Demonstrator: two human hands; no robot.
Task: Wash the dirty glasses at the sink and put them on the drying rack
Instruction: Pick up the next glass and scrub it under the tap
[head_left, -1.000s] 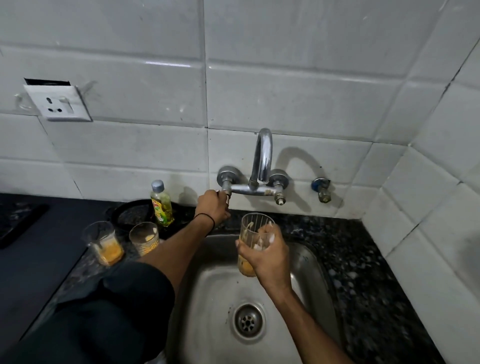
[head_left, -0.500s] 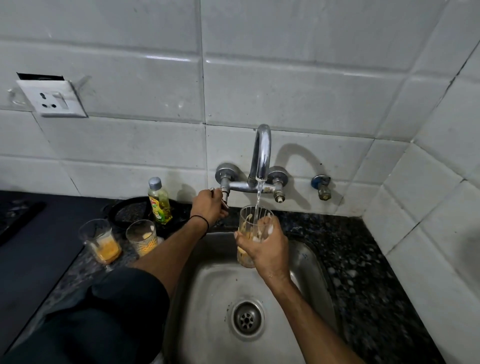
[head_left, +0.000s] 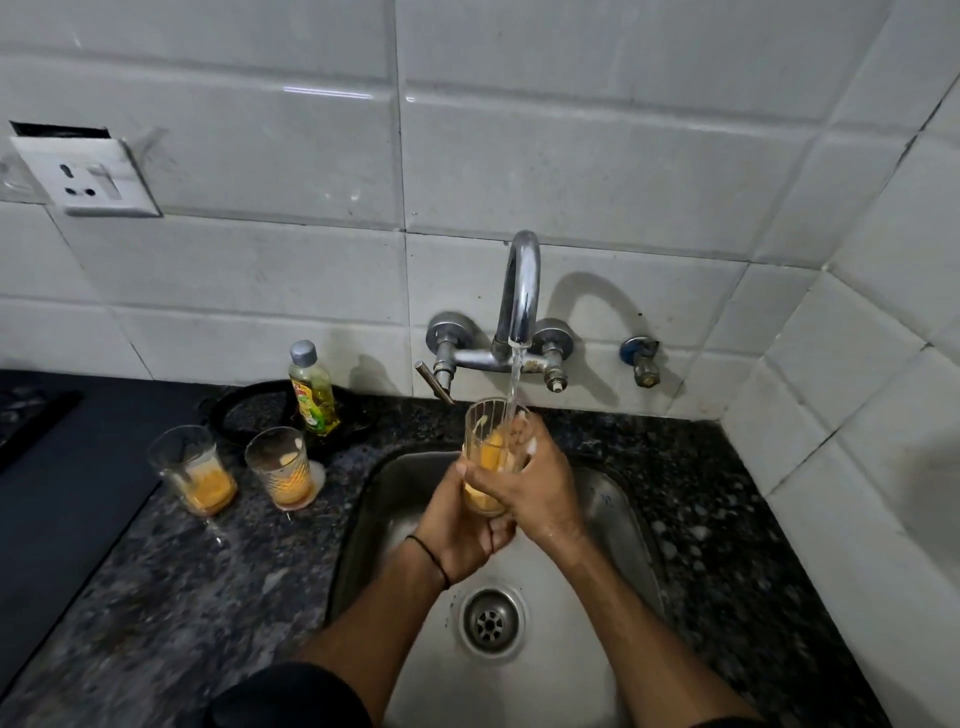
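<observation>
Far left on the dark surface (head_left: 171, 597), two dirty glasses stand side by side. The left glass (head_left: 193, 470) has a thick orange layer at its bottom. The second glass (head_left: 280, 467), just beside it, shows orange dregs and pale smears. Behind them, against the tiles, stands the soap bottle (head_left: 311, 389), nobody touching it.

Now to the middle, over the sink (head_left: 618, 519). My left grip (head_left: 457, 535) cups the base of the held glass (head_left: 483, 436) from below, fingers curled under and round it. My right grip (head_left: 540, 488) wraps the wall from the right, fingers clenched round the middle, with a white fleck, maybe foam, on a knuckle. Both are grasping that one glass, upright and mouth up, right under the tap (head_left: 519, 291). The water stream (head_left: 513, 379) runs straight down into it near the right edge of the rim. Orange residue shows inside.

My read: it's light, stiff and thin-walled, breakable against the steel, and slippery with water and soap on it. So I'd hold low and round the body, one palm under the base, never pinching the rim. It will get heavier as it fills.

The rinse is under way. By the look of it this is the first of three, and the drying rack isn't in view.
</observation>
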